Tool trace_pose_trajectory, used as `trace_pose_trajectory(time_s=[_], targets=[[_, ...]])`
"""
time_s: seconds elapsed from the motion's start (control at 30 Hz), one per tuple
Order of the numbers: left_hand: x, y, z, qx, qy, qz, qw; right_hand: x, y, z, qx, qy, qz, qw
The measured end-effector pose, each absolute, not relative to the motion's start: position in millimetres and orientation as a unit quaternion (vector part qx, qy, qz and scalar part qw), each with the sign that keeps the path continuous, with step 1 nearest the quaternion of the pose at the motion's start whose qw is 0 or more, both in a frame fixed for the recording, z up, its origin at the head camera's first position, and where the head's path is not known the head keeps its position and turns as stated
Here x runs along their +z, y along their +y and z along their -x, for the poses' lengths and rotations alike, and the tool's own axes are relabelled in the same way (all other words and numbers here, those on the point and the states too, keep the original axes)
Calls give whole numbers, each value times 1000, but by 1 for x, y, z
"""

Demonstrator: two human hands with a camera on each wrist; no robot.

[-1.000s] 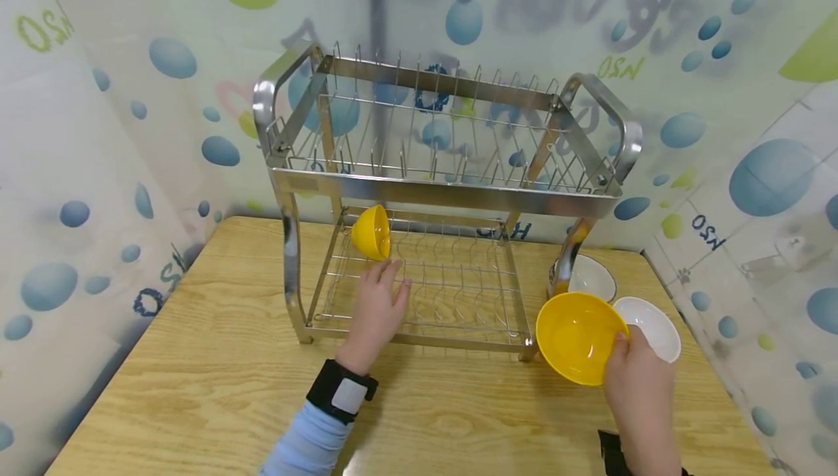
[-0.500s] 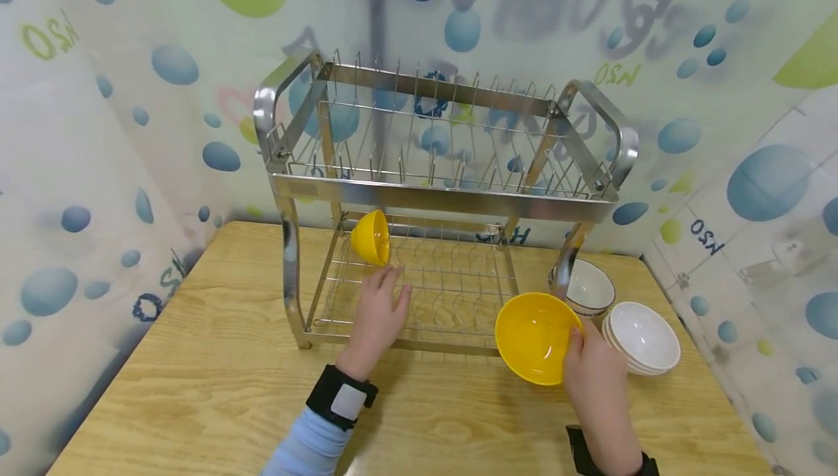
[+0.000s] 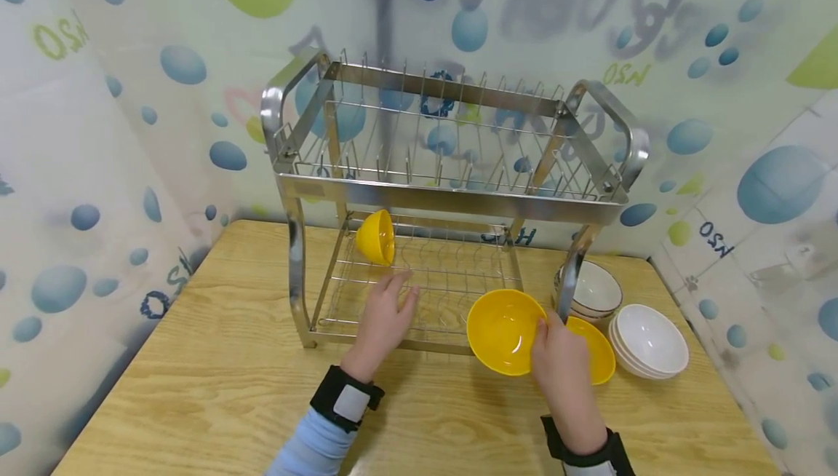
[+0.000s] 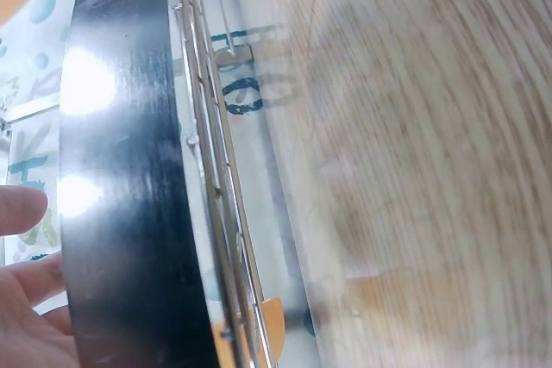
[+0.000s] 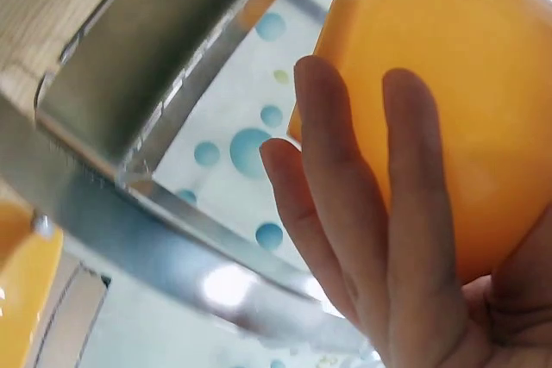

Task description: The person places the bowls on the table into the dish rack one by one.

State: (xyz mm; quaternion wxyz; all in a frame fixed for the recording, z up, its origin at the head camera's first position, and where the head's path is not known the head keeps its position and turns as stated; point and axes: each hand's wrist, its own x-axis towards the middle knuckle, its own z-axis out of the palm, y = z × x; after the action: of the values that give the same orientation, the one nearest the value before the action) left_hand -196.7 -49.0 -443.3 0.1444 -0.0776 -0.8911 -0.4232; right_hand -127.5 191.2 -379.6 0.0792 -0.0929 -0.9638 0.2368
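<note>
My right hand (image 3: 561,359) grips a yellow bowl (image 3: 503,330) by its right side, with the bowl's inside facing me in the head view, in front of the rack's lower right part. In the right wrist view the fingers (image 5: 414,161) spread along the outside of that yellow bowl (image 5: 466,109). On the lower tier of the metal dish rack (image 3: 452,199), at the back left, a second yellow bowl (image 3: 375,237) stands tipped on its side. My left hand (image 3: 385,314) is over the front of that tier, just below this bowl, fingers relaxed and holding nothing.
Right of the rack stand a yellow bowl (image 3: 592,352), a stack of white bowls (image 3: 651,341) and dark-rimmed white bowls (image 3: 597,288). The rack's front right leg (image 3: 571,276) rises beside my right hand. A patterned curtain (image 3: 164,134) hangs behind the wooden table (image 3: 196,359).
My right hand has carried the yellow bowl leftward from beside the white bowls to the front of the rack, uncovering another yellow bowl. My left hand has hardly moved.
</note>
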Motion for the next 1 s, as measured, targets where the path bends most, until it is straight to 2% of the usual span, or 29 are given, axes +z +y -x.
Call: trace_pose_trajectory(time_s=[0.53,0.77,1.0], targets=[[-439,-43,194,-502,-860,68,57,-396,167,150,266,-959,68,77],[-437,-41,195,-521,-848,81,54,-397,160,156,268,-959,79,57],[-435,-38,194,-531,-843,80,27,-398,152,161,265,-960,75,44]])
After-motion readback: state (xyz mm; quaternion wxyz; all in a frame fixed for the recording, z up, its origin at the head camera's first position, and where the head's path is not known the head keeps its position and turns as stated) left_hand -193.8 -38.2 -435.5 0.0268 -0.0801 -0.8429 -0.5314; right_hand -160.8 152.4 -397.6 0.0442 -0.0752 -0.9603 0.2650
